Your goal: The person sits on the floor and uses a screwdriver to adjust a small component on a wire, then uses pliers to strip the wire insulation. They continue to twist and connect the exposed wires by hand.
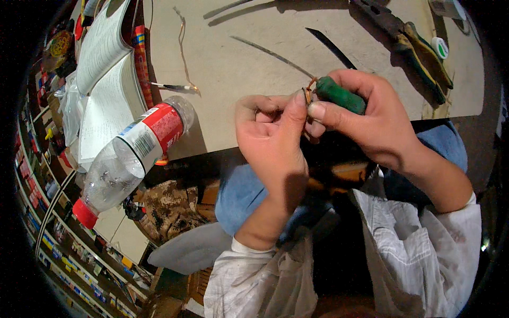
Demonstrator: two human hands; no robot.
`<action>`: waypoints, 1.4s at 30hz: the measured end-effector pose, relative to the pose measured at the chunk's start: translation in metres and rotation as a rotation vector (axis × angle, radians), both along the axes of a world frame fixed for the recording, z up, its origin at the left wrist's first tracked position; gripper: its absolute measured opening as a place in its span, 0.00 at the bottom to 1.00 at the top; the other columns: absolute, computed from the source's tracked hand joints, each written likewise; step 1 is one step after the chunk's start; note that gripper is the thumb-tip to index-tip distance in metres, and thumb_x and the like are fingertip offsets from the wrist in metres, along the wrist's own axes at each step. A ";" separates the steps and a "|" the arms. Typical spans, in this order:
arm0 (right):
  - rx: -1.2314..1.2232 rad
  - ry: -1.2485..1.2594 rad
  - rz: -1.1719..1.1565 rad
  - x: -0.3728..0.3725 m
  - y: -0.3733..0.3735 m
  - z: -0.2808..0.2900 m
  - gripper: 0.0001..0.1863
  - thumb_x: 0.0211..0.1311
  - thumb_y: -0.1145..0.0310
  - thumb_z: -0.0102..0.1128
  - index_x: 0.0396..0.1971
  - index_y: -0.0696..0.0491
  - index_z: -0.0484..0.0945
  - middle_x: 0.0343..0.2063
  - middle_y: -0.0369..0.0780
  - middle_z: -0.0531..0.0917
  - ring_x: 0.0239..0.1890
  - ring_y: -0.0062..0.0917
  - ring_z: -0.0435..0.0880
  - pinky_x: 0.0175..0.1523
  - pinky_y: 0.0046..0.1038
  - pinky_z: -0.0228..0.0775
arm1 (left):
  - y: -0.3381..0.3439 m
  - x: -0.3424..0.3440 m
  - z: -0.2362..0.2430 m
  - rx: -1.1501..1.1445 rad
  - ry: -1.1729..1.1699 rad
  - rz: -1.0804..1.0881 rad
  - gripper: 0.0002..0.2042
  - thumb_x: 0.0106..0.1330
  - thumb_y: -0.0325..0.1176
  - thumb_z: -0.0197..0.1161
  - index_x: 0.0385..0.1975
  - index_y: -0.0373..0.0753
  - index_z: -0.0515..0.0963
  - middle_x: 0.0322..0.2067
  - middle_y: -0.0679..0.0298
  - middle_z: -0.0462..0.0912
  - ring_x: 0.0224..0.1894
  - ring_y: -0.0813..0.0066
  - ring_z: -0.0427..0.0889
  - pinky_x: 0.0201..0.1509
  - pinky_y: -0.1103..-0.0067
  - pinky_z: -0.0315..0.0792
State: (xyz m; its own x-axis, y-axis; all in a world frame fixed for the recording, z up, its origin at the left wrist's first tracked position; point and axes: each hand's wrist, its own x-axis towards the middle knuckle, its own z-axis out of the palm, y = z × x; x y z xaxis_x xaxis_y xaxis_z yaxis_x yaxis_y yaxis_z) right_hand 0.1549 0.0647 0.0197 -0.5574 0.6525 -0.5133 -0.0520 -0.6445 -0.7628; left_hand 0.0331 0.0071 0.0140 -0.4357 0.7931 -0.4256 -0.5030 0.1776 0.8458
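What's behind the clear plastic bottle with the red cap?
The open book with white pages runs behind the clear plastic bottle, and a small orange object peeks out beside its red-and-white label. Anything directly behind that label is hidden.

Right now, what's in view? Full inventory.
green cylinder: 1, green, centre
copper wire: count unclear, copper, by cylinder
grey wire: 1, grey, upper centre
black strip: 1, black, beyond cylinder
pliers: 1, dark-yellow, upper right
round cap: 1, white-green, beside pliers
bottle: 1, clear, red-capped, left
open book: 1, white, left
red packet: 1, red, beside book
loose wire: 1, brown, upper left
table: 1, pale, centre
shelves: several, dark, far left
sleeves: 2, white, bottom
left hand: 1, bare, centre
right hand: 1, bare, on cylinder
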 end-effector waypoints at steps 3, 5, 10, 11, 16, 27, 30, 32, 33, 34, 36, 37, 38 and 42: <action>-0.015 0.006 -0.030 0.001 0.002 0.001 0.08 0.57 0.72 0.60 0.34 0.59 0.75 0.24 0.35 0.79 0.28 0.16 0.78 0.37 0.19 0.72 | 0.001 -0.004 0.003 -0.033 -0.020 -0.061 0.10 0.61 0.21 0.57 0.34 0.34 0.61 0.30 0.55 0.77 0.23 0.79 0.76 0.26 0.85 0.72; -0.014 -0.030 -0.039 0.001 0.003 0.002 0.08 0.57 0.72 0.60 0.34 0.59 0.74 0.25 0.35 0.79 0.29 0.15 0.78 0.37 0.19 0.73 | 0.004 0.001 0.009 -0.046 0.031 -0.038 0.10 0.62 0.22 0.57 0.37 0.33 0.62 0.31 0.54 0.78 0.26 0.79 0.76 0.29 0.86 0.73; -0.028 -0.067 -0.052 0.001 0.005 0.004 0.09 0.57 0.72 0.60 0.36 0.59 0.74 0.28 0.34 0.79 0.30 0.15 0.79 0.38 0.19 0.76 | 0.006 0.006 0.016 -0.060 0.125 -0.066 0.13 0.63 0.25 0.56 0.45 0.30 0.66 0.36 0.55 0.79 0.30 0.81 0.76 0.35 0.87 0.73; -0.030 -0.048 -0.067 0.001 0.004 0.004 0.09 0.57 0.73 0.61 0.36 0.59 0.74 0.28 0.34 0.79 0.30 0.15 0.79 0.39 0.19 0.76 | 0.005 0.005 0.015 -0.063 0.117 -0.090 0.13 0.64 0.26 0.56 0.45 0.30 0.66 0.36 0.55 0.79 0.31 0.81 0.76 0.35 0.87 0.73; 0.006 -0.044 -0.067 0.000 0.002 0.002 0.09 0.55 0.74 0.62 0.35 0.58 0.74 0.29 0.34 0.79 0.30 0.15 0.80 0.39 0.19 0.76 | 0.002 -0.002 0.010 -0.083 0.004 -0.135 0.10 0.64 0.28 0.57 0.42 0.30 0.71 0.36 0.59 0.79 0.31 0.83 0.76 0.36 0.87 0.71; 0.330 -0.321 0.062 0.003 0.004 0.005 0.07 0.53 0.73 0.63 0.28 0.58 0.74 0.23 0.31 0.77 0.28 0.10 0.75 0.35 0.15 0.69 | 0.003 -0.006 0.008 -0.061 -0.071 -0.129 0.08 0.62 0.26 0.58 0.38 0.31 0.74 0.34 0.60 0.80 0.33 0.81 0.77 0.38 0.86 0.72; 0.155 -0.234 -0.004 0.003 0.006 0.009 0.09 0.53 0.70 0.63 0.31 0.58 0.77 0.24 0.31 0.78 0.29 0.10 0.76 0.35 0.15 0.69 | 0.002 -0.006 0.008 -0.071 0.041 -0.117 0.07 0.62 0.24 0.59 0.38 0.30 0.74 0.33 0.60 0.80 0.32 0.82 0.77 0.39 0.86 0.72; 0.060 -0.197 -0.032 0.004 0.007 0.009 0.10 0.53 0.68 0.63 0.33 0.58 0.78 0.25 0.31 0.79 0.29 0.11 0.76 0.35 0.14 0.69 | 0.003 -0.003 0.014 -0.087 0.165 -0.150 0.07 0.61 0.23 0.59 0.38 0.30 0.75 0.33 0.60 0.80 0.33 0.82 0.77 0.39 0.86 0.72; 0.049 -0.192 -0.031 0.005 0.008 0.007 0.11 0.54 0.68 0.62 0.34 0.58 0.78 0.26 0.32 0.79 0.29 0.11 0.76 0.34 0.14 0.68 | 0.004 -0.001 0.016 -0.095 0.227 -0.166 0.07 0.61 0.23 0.59 0.38 0.30 0.75 0.33 0.60 0.81 0.33 0.82 0.77 0.38 0.86 0.72; 0.040 -0.185 -0.029 0.005 0.009 0.006 0.11 0.54 0.67 0.62 0.34 0.58 0.79 0.26 0.32 0.80 0.29 0.11 0.77 0.34 0.14 0.68 | 0.003 0.000 0.016 -0.075 0.257 -0.166 0.07 0.60 0.22 0.59 0.38 0.29 0.76 0.34 0.60 0.81 0.33 0.82 0.78 0.39 0.86 0.72; -0.046 -0.140 -0.033 0.007 0.011 0.007 0.11 0.54 0.66 0.62 0.34 0.58 0.79 0.27 0.32 0.80 0.29 0.12 0.77 0.35 0.14 0.69 | 0.002 0.001 0.015 -0.034 0.317 -0.165 0.08 0.60 0.21 0.59 0.38 0.29 0.76 0.34 0.59 0.81 0.34 0.81 0.78 0.39 0.86 0.72; -0.088 -0.120 -0.036 0.008 0.012 0.008 0.11 0.55 0.66 0.61 0.34 0.58 0.79 0.27 0.32 0.80 0.29 0.12 0.77 0.35 0.14 0.69 | 0.003 0.002 0.015 -0.036 0.316 -0.165 0.08 0.60 0.21 0.59 0.38 0.29 0.76 0.35 0.59 0.81 0.35 0.80 0.78 0.40 0.86 0.72; -0.085 -0.106 -0.048 0.008 0.012 0.008 0.11 0.55 0.66 0.61 0.34 0.58 0.79 0.27 0.32 0.81 0.29 0.12 0.78 0.35 0.14 0.69 | 0.003 0.003 0.016 -0.038 0.315 -0.165 0.08 0.60 0.21 0.59 0.38 0.29 0.76 0.35 0.58 0.81 0.35 0.80 0.79 0.40 0.86 0.73; -0.045 -0.129 -0.014 0.011 0.013 0.007 0.10 0.55 0.66 0.61 0.34 0.57 0.79 0.28 0.33 0.81 0.31 0.12 0.78 0.37 0.15 0.70 | 0.004 0.001 0.020 -0.071 0.295 -0.190 0.08 0.59 0.21 0.60 0.38 0.29 0.76 0.36 0.57 0.81 0.36 0.79 0.79 0.42 0.86 0.73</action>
State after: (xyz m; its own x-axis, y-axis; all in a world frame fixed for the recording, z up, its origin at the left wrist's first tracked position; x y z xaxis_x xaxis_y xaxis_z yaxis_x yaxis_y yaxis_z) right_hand 0.1658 0.0780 0.0267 -0.4759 0.6343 -0.6093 0.0356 -0.6783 -0.7339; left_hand 0.0341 0.0114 0.0339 -0.3958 0.8447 -0.3602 -0.1913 0.3078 0.9320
